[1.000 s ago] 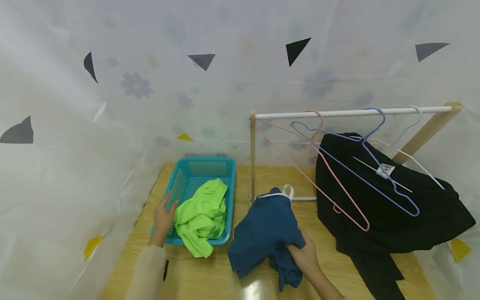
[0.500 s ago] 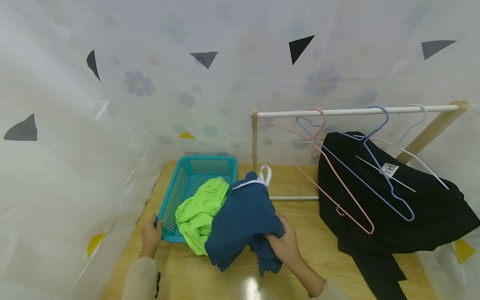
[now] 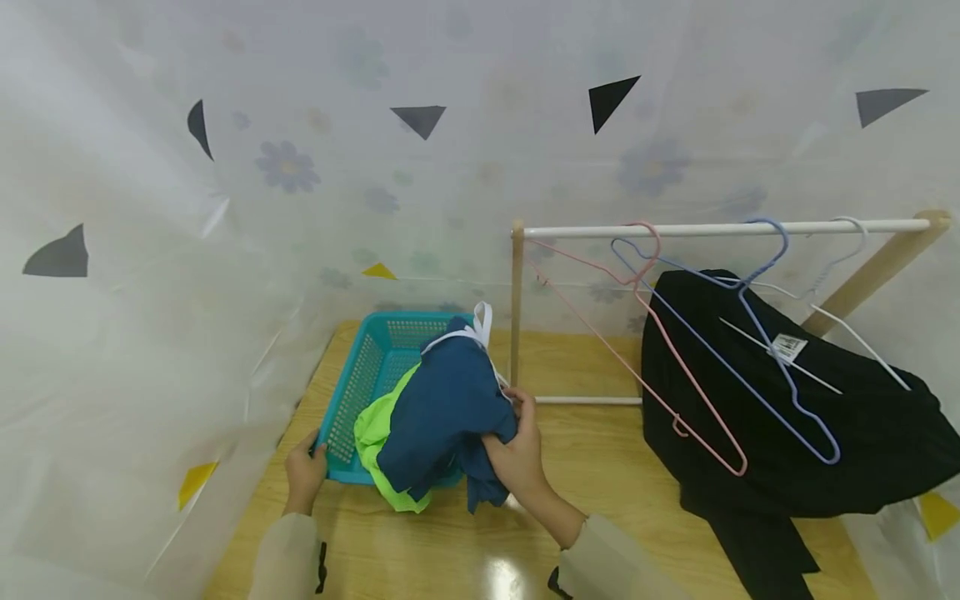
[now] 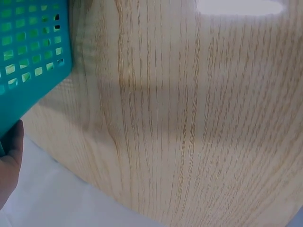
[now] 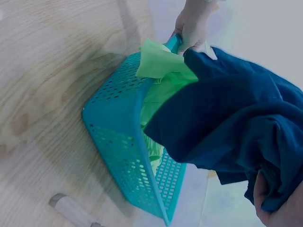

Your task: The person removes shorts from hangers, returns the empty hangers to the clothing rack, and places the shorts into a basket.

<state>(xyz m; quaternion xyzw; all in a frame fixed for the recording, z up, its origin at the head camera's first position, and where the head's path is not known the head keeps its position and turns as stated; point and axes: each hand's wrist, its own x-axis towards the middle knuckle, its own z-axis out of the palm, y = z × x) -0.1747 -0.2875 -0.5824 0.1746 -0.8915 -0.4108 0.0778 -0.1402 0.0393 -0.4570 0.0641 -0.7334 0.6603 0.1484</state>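
Observation:
My right hand (image 3: 516, 446) grips a bunched dark blue garment (image 3: 442, 408) with a white strap, holding it over the teal plastic basket (image 3: 348, 392). Under it, a bright green garment (image 3: 371, 433) lies in the basket, one end hanging over the front rim. At the basket's front left corner, my left hand (image 3: 305, 473) holds the rim, its thumb on the near side. In the right wrist view the blue garment (image 5: 222, 113) hangs in folds above the green cloth (image 5: 163, 64). Only part of the left hand (image 4: 9, 165) shows in the left wrist view.
Right of the basket stands a rack with a white rail (image 3: 585, 232) and wooden posts. Pink (image 3: 690, 367), blue (image 3: 705, 375) and white hangers hang from it. A large black garment (image 3: 750, 467) hangs at the right. A printed sheet covers the wall behind the wooden table (image 3: 420, 558).
My right hand has carried the blue garment left, from beside the basket to over it. The left hand has moved from the basket's left side to its front corner and taken hold of the rim.

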